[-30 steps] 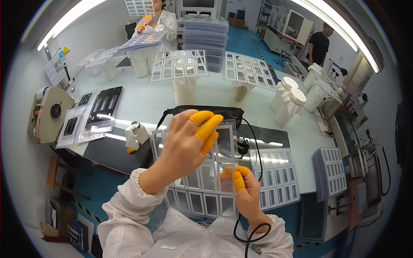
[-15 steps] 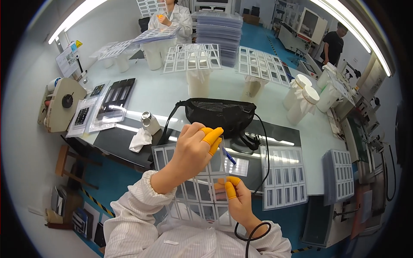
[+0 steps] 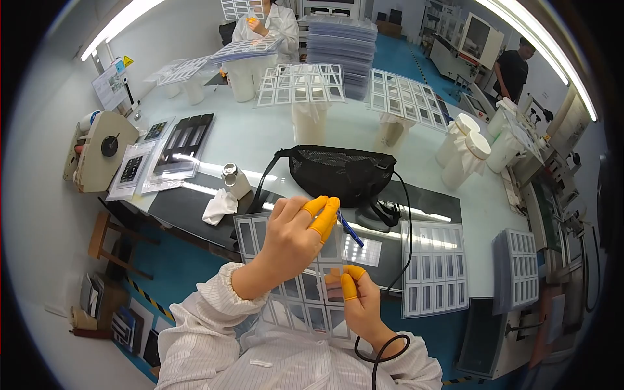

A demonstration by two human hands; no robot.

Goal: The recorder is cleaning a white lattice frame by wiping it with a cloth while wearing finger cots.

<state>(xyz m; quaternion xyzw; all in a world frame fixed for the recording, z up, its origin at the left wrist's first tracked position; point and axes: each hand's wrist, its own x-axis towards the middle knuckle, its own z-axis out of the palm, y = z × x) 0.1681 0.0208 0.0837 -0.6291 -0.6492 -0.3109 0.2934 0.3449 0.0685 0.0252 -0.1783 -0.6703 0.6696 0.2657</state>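
I hold a clear plastic tray (image 3: 296,302) with rows of small square pockets in front of my chest. My left hand (image 3: 292,240), with orange finger cots on two fingertips, lies over the tray's upper middle and pinches it. My right hand (image 3: 361,302), also wearing orange cots, grips the tray's lower right edge between thumb and fingers. Both sleeves are white cleanroom fabric. A blue pen (image 3: 351,231) lies on the dark mat just beyond my left fingertips.
A black mesh bag (image 3: 341,172) with a cable sits on the white table (image 3: 273,140). More pocket trays lie at right (image 3: 434,268) and on white stands behind (image 3: 299,83). A tape dispenser (image 3: 97,153) is at left. Another person (image 3: 266,26) in white works at the far end.
The view has tilted, so the table appears farther up. Both hands and the tray sit lower in the picture, and the left fingers have slid along the tray's upper part.
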